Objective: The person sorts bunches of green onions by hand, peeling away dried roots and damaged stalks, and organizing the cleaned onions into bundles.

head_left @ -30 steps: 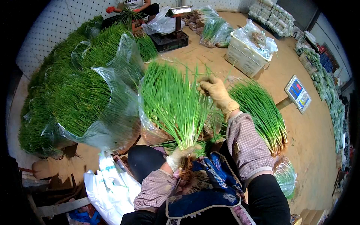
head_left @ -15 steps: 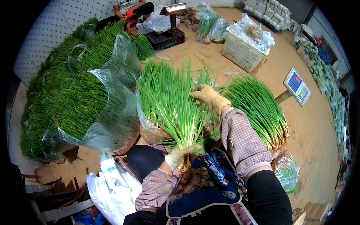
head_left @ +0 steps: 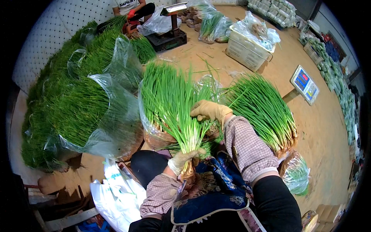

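Low in the middle of the head view, my left hand (head_left: 184, 161), in a pale glove, is wrapped round the root end of a bunch of green onions (head_left: 189, 135). The leaves fan upward from it. My right hand (head_left: 210, 110), in a tan glove, is at the right side of the same bunch, its fingers bent against the stalks; whether they grip any is unclear. Behind the bunch, a clear plastic bag (head_left: 156, 137) holds more upright onions. Right of my right hand lies a large pile of green onions (head_left: 264, 112) with roots toward me.
Large bagged onions (head_left: 79, 112) fill the left. A white crate (head_left: 247, 50), a black-based scale (head_left: 166, 40) and a person in red gloves (head_left: 133, 11) are farther back. A scale display (head_left: 305, 84) stands right; white plastic bags (head_left: 116, 195) lie at lower left.
My right hand has come down and left along the bunch, from the leaf tips to the stalks. My left hand still holds the root end. The view has shifted slightly.
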`<move>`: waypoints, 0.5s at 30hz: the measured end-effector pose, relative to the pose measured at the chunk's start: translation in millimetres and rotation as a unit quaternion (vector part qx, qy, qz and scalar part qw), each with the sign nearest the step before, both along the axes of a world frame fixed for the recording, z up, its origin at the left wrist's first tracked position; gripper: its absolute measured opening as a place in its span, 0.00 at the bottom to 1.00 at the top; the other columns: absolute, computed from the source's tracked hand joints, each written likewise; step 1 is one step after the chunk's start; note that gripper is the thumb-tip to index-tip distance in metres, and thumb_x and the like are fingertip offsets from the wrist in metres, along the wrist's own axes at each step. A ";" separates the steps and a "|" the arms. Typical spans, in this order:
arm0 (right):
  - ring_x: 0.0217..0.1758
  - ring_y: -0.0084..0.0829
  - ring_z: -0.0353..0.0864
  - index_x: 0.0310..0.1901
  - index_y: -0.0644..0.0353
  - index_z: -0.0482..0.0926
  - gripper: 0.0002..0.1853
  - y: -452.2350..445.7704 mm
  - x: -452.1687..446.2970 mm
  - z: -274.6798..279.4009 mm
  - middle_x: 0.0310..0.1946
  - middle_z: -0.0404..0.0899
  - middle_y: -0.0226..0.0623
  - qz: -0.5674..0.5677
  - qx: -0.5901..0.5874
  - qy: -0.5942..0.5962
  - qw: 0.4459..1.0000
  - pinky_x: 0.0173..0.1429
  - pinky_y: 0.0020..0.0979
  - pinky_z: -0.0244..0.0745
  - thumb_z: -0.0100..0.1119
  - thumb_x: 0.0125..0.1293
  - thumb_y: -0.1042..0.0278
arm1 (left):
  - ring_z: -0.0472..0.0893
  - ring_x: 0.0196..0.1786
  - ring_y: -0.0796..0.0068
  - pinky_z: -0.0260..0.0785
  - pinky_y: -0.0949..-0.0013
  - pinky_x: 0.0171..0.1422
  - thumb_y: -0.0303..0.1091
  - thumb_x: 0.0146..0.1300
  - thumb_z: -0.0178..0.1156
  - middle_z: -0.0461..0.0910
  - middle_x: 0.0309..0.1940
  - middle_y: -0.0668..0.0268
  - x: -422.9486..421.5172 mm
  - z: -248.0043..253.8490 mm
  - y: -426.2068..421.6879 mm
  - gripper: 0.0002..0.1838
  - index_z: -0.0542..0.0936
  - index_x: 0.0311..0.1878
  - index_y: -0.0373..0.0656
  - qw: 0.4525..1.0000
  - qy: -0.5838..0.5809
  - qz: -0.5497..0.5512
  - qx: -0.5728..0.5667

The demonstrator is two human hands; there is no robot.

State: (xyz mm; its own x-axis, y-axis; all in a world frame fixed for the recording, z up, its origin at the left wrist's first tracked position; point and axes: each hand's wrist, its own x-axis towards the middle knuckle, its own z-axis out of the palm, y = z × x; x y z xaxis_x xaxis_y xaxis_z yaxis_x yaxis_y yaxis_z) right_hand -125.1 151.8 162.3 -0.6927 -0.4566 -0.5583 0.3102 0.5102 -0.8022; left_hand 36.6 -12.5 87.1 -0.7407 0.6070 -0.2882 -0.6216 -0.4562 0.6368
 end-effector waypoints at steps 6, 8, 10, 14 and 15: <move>0.18 0.18 0.68 0.37 0.64 0.78 0.12 -1.5 5.6 -14.9 0.18 0.73 0.27 -0.053 -0.011 0.033 0.998 0.21 0.22 0.60 0.60 0.56 0.65 | 0.73 0.24 0.82 0.68 0.77 0.28 0.35 0.60 0.59 0.76 0.27 0.68 -0.2 1.7 7.5 0.18 0.73 0.48 0.32 0.997 0.040 0.049 -0.054; 0.17 0.19 0.68 0.36 0.64 0.78 0.12 -2.8 9.4 -12.2 0.18 0.73 0.27 -0.074 -0.028 0.052 0.996 0.21 0.23 0.59 0.60 0.56 0.65 | 0.72 0.23 0.83 0.68 0.79 0.27 0.36 0.61 0.58 0.74 0.24 0.70 -0.8 -1.1 2.1 0.19 0.72 0.49 0.31 0.999 -0.011 0.034 -0.030; 0.18 0.18 0.68 0.34 0.64 0.77 0.10 -3.5 12.1 -7.0 0.18 0.72 0.28 -0.119 -0.041 0.029 0.992 0.20 0.22 0.59 0.61 0.56 0.66 | 0.70 0.22 0.84 0.67 0.80 0.26 0.36 0.62 0.57 0.72 0.20 0.71 -0.2 -3.2 -0.5 0.20 0.71 0.51 0.30 0.998 -0.062 0.019 -0.005; 0.17 0.17 0.68 0.32 0.63 0.75 0.07 -4.0 12.8 -21.2 0.20 0.73 0.28 -0.158 -0.108 0.050 0.980 0.19 0.21 0.58 0.60 0.57 0.68 | 0.63 0.16 0.84 0.61 0.84 0.20 0.39 0.63 0.56 0.65 0.16 0.73 0.5 -3.2 -1.5 0.23 0.69 0.52 0.28 0.996 -0.083 0.030 0.015; 0.20 0.20 0.70 0.33 0.64 0.75 0.08 -2.9 13.3 -21.6 0.22 0.74 0.30 -0.165 -0.141 0.025 0.976 0.23 0.22 0.62 0.60 0.56 0.69 | 0.64 0.16 0.84 0.61 0.83 0.20 0.39 0.63 0.55 0.65 0.16 0.72 0.0 -6.9 -0.7 0.23 0.69 0.52 0.28 0.996 -0.067 0.039 0.033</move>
